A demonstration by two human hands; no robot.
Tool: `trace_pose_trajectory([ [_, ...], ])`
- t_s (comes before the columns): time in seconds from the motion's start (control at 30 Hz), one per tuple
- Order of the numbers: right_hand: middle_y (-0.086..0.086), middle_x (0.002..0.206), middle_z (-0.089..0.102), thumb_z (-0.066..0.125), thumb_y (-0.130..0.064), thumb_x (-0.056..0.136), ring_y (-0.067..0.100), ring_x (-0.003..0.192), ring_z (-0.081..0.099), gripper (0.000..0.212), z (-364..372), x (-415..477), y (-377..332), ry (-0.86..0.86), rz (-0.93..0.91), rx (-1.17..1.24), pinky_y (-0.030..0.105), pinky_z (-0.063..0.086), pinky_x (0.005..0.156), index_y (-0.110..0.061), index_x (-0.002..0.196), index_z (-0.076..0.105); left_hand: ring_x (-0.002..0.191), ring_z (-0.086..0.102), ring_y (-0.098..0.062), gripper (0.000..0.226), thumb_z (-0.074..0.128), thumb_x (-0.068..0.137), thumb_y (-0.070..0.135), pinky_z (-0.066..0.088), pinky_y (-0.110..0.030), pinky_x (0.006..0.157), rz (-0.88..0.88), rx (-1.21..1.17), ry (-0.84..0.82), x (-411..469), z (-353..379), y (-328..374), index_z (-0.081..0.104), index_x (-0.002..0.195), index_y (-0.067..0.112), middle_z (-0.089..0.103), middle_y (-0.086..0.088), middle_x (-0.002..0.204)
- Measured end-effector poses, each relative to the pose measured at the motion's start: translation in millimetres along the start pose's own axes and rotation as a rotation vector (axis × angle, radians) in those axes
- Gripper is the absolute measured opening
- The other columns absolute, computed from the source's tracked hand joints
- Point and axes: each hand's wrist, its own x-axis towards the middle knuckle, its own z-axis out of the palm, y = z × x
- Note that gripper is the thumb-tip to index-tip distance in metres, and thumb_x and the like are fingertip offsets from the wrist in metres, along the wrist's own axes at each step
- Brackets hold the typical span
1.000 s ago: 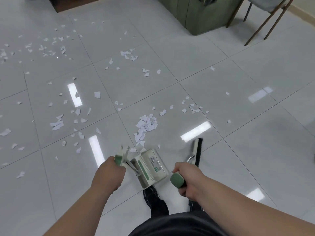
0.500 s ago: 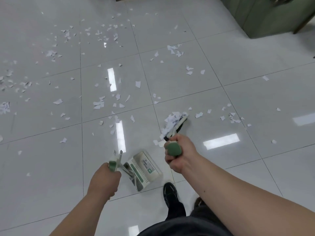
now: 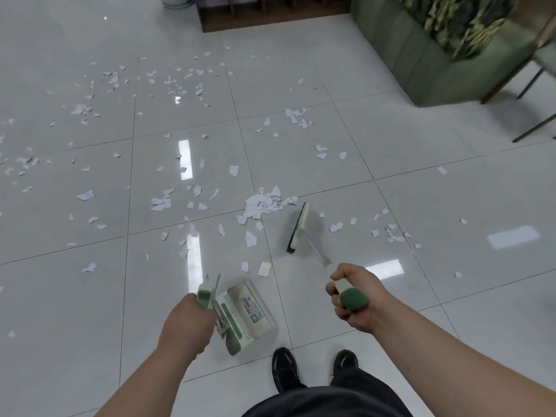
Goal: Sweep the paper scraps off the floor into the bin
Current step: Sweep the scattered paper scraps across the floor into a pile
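Just past the black shoes [image 3: 285, 371], the left hand [image 3: 186, 326] is curled round the handle of the dustpan [image 3: 249, 314], which sits low at the floor [image 3: 421, 296] with its inside hidden. The right hand [image 3: 358, 299] grips the broom [image 3: 298, 228], whose head is just beside a heap of paper scraps [image 3: 261, 204]. Others lie scattered farther off, before a green sofa [image 3: 421, 55].

The dustpan label [image 3: 249, 303] is illegible, the chair [image 3: 548, 55] cropped.

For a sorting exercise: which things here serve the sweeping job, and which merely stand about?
Job: broom, dustpan, paper scraps, left hand, right hand.
Standing about: green sofa, chair, dark wooden cabinet.
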Motion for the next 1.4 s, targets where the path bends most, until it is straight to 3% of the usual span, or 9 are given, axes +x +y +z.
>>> trace_pose_trajectory([
  [0.47, 0.014, 0.073, 0.059, 0.061, -0.006, 0.076, 0.022, 0.047, 0.044, 0.018, -185.3, -30.3, -53.1, 0.409, -0.121, -0.001, 0.021, 0.030, 0.047, -0.009, 0.093, 0.061, 0.049, 0.050, -0.025, 0.014, 0.044, 0.090, 0.017, 0.037, -0.022, 0.044, 0.315, 0.181, -0.190, -22.6, 110.1, 165.4, 0.057, 0.096, 0.014, 0.058, -0.009, 0.071],
  [0.83, 0.014, 0.079, 0.054, 0.060, -0.007, 0.074, 0.022, 0.055, 0.043, 0.019, -372.3, 10.3, -135.7, 0.587, -0.045, -0.020, 0.019, 0.035, 0.045, -0.011, 0.093, 0.056, 0.044, 0.041, -0.022, 0.017, 0.044, 0.083, 0.008, 0.032, -0.021, 0.044, 0.323, 0.239, -0.192, -38.9, 202.7, 293.1, 0.055, 0.094, 0.016, 0.046, -0.006, 0.063],
  [1.03, 0.008, 0.065, 0.046, 0.055, -0.005, 0.075, 0.020, 0.051, 0.036, 0.008, -393.7, 38.5, -170.3, 0.546, 0.022, -0.116, 0.019, 0.030, 0.047, -0.012, 0.076, 0.051, 0.041, 0.044, -0.023, 0.017, 0.045, 0.082, 0.009, 0.035, -0.022, 0.043, 0.288, 0.274, -0.173, -42.0, 238.6, 328.6, 0.054, 0.094, 0.017, 0.053, -0.009, 0.062],
  [1.23, 0.009, 0.069, 0.048, 0.057, -0.004, 0.076, 0.020, 0.052, 0.038, 0.008, -338.4, 51.7, -188.8, 0.301, 0.023, -0.325, 0.020, 0.028, 0.044, -0.009, 0.074, 0.050, 0.043, 0.042, -0.023, 0.011, 0.043, 0.082, 0.007, 0.032, -0.022, 0.043, 0.210, 0.258, -0.154, -46.7, 257.0, 346.2, 0.043, 0.080, 0.017, 0.045, -0.007, 0.062],
  [1.4, 0.011, 0.079, 0.047, 0.061, -0.006, 0.070, 0.025, 0.062, 0.042, 0.012, -287.8, 62.9, -207.6, 0.105, 0.008, -0.365, 0.021, 0.031, 0.049, -0.009, 0.080, 0.055, 0.043, 0.048, -0.024, 0.010, 0.045, 0.083, 0.009, 0.035, -0.023, 0.043, 0.156, 0.251, -0.122, -47.3, 253.8, 341.5, 0.051, 0.090, 0.012, 0.050, -0.009, 0.063],
])
